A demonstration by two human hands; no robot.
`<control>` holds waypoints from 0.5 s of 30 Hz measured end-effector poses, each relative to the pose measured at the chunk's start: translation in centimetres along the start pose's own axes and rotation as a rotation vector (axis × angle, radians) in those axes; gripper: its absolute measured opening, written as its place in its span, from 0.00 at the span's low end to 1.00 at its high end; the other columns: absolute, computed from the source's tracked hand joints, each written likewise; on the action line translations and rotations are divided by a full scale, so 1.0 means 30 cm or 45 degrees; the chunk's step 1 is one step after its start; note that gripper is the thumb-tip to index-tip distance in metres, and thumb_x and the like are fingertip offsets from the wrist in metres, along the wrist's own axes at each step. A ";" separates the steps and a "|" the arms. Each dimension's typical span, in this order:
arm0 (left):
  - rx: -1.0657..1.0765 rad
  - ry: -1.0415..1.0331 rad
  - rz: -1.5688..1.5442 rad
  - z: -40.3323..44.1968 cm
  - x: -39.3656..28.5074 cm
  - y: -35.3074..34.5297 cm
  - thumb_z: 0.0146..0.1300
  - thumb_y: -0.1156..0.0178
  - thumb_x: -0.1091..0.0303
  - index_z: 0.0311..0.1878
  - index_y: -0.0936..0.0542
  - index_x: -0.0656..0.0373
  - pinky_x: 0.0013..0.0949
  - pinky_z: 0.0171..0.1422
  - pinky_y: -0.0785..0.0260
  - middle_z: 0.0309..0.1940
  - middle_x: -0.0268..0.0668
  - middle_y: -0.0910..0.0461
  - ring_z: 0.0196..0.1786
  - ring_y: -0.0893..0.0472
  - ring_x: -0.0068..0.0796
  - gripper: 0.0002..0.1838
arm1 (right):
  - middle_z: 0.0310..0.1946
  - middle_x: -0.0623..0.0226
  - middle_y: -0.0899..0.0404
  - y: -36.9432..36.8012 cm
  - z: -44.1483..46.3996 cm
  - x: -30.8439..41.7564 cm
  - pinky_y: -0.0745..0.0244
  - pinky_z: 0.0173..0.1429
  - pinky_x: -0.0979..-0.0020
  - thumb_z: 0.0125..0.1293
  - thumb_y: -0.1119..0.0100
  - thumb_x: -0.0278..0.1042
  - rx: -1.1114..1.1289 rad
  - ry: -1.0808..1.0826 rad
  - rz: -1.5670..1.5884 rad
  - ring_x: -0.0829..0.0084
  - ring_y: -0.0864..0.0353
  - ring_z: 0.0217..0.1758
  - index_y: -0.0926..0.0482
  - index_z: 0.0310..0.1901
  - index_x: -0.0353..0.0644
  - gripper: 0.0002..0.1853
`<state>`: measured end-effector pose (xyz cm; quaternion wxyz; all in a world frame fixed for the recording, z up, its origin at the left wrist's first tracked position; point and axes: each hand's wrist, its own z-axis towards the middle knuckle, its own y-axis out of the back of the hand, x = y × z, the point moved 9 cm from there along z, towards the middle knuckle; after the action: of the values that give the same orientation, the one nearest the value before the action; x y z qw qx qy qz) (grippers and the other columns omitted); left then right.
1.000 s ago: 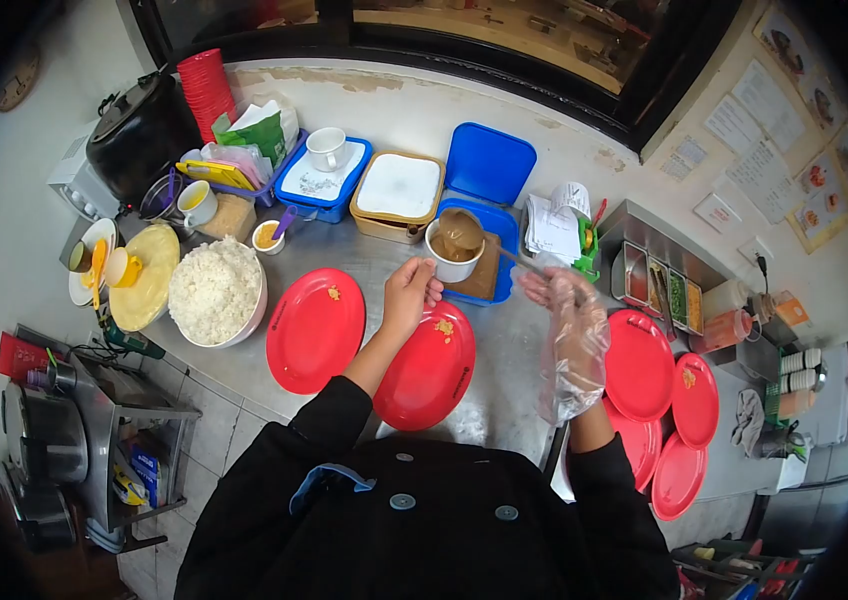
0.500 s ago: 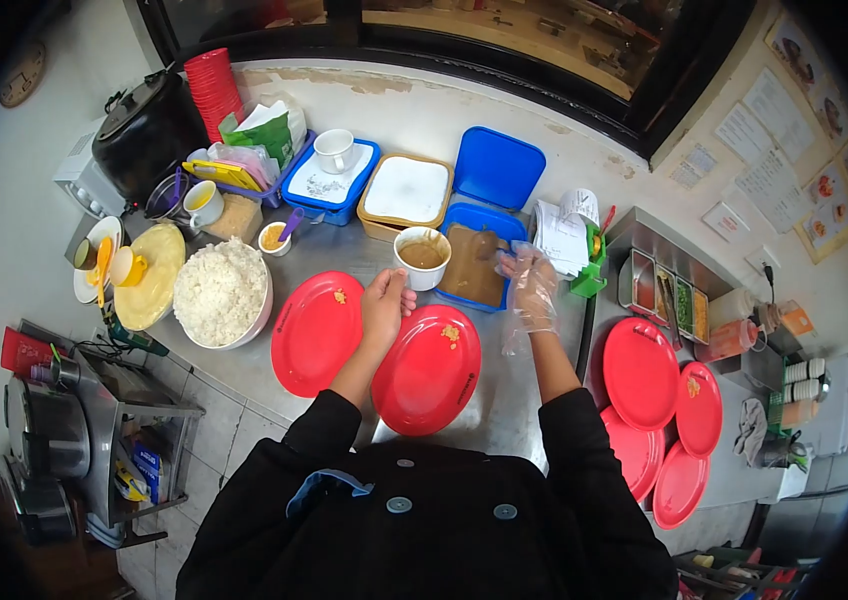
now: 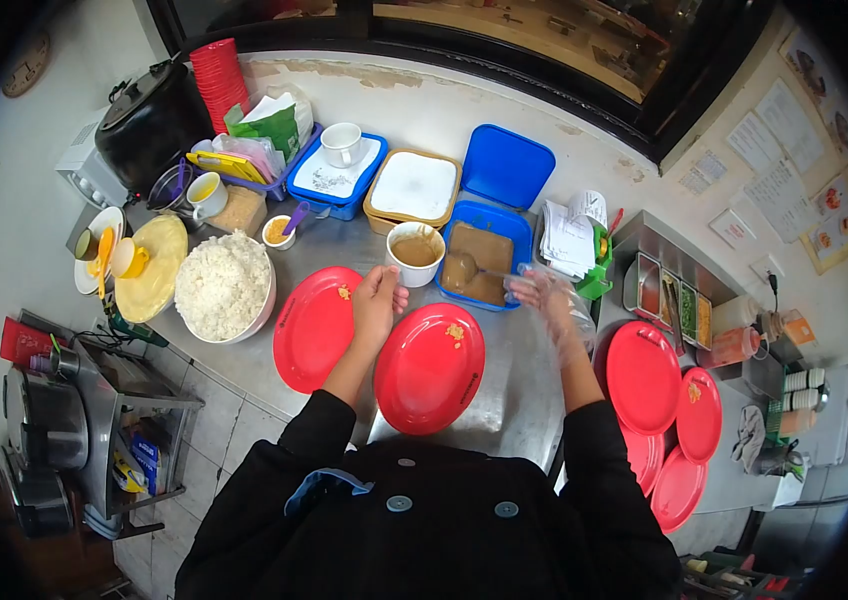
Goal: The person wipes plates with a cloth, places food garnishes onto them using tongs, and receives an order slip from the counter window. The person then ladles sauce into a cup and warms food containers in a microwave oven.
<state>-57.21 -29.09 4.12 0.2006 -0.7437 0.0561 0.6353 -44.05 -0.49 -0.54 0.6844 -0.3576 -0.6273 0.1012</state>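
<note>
My left hand (image 3: 381, 298) is closed at the near left side of a white cup (image 3: 415, 279) and grips it; the exact hold is partly hidden. Brown sauce fills much of the cup. In a clear plastic glove, my right hand (image 3: 544, 294) is wrapped round the handle of a ladle (image 3: 460, 270). The ladle's sauce-coated bowl is over the left part of a blue tub (image 3: 522, 228) of brown sauce, close beside the cup. Two red oval plates (image 3: 431, 385) (image 3: 309, 340) lie in front, each with a small yellowish heap of food.
A large bowl of rice (image 3: 224, 288) stands left, by a small cup with a purple spoon (image 3: 294, 220). Lidded tubs (image 3: 412, 187) line the wall. Several more red plates (image 3: 642, 375) lie right, near metal trays of toppings (image 3: 666, 295). Paper slips (image 3: 566, 240) stand behind the blue tub.
The ladle's bowl has moved left and nearer to me, towards the cup. My right hand has shifted right and slightly nearer. My left hand and the cup have moved slightly left.
</note>
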 end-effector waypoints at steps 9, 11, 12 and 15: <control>-0.015 0.002 0.031 0.014 0.021 0.002 0.68 0.50 0.58 0.33 0.25 0.60 0.21 0.22 0.37 0.19 0.32 0.26 0.19 0.29 0.17 0.14 | 0.47 0.33 0.29 -0.025 -0.155 0.003 0.21 0.51 0.62 0.69 0.63 0.28 -0.593 -0.201 0.039 0.48 0.23 0.51 0.36 0.47 0.23 0.14; -0.044 -0.010 0.062 0.024 0.046 0.032 0.67 0.48 0.59 0.32 0.25 0.59 0.22 0.21 0.35 0.19 0.34 0.24 0.18 0.26 0.19 0.13 | 0.47 0.33 0.29 -0.072 -0.149 0.083 0.21 0.51 0.62 0.68 0.62 0.28 -0.492 -0.069 0.032 0.49 0.23 0.50 0.36 0.47 0.23 0.14; -0.044 -0.009 0.062 0.031 0.067 0.046 0.67 0.48 0.59 0.32 0.25 0.59 0.22 0.21 0.35 0.19 0.34 0.24 0.18 0.26 0.19 0.13 | 0.47 0.33 0.29 -0.094 -0.152 0.108 0.21 0.51 0.62 0.68 0.62 0.28 -0.493 -0.069 0.032 0.49 0.23 0.50 0.36 0.47 0.23 0.14; -0.029 0.003 0.177 0.066 0.141 0.077 0.67 0.49 0.59 0.33 0.25 0.59 0.23 0.23 0.34 0.20 0.35 0.24 0.19 0.26 0.20 0.14 | 0.46 0.34 0.28 -0.134 -0.148 0.229 0.21 0.51 0.61 0.68 0.61 0.28 -0.551 0.088 -0.171 0.49 0.22 0.49 0.36 0.46 0.23 0.13</control>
<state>-59.04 -29.73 -0.73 0.1474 -0.7409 0.1004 0.6475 -39.84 -0.99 7.54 0.6178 -0.4567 -0.6331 -0.0939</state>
